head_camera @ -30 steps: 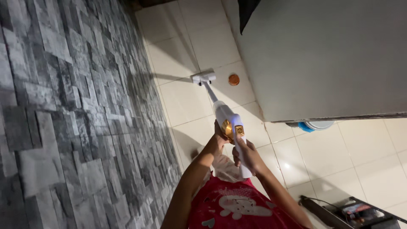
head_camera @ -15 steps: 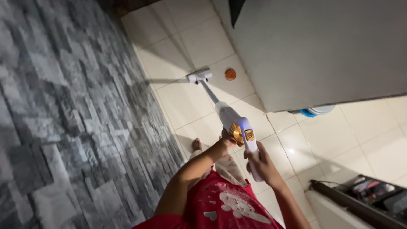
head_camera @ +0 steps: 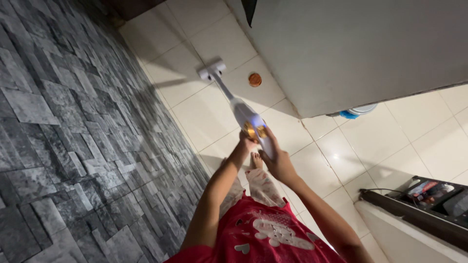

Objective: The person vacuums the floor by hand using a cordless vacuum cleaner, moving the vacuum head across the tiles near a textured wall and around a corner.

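Gripping a white stick vacuum (head_camera: 243,117) with both hands, the person stands on a cream tiled floor (head_camera: 312,160) and looks down along the tool. The right hand (head_camera: 279,164) is closed around the vacuum's handle at its near end, just below the gold-coloured part of the body. The left hand (head_camera: 246,142) is wrapped against the left side of that same body, touching it right beside the gold part. From the hands the slim tube runs up and away to the far left, ending in the white floor head (head_camera: 211,71), which lies flat on the tiles.

Just right of the floor head, apart from it, a small round orange object (head_camera: 255,79) sits on the floor. A large pale grey panel (head_camera: 360,48) fills the far right of the scene, and beneath its near edge a blue and white round thing (head_camera: 360,111) peeks out. Along the left runs a wall of grey stone-pattern cladding (head_camera: 63,136). One bare foot (head_camera: 256,160) shows between the arms, under the hands, above a red garment (head_camera: 268,234) with a pale print. At the near right corner stands a dark tray-like object (head_camera: 429,195) on a white ledge; its contents are too small to tell.
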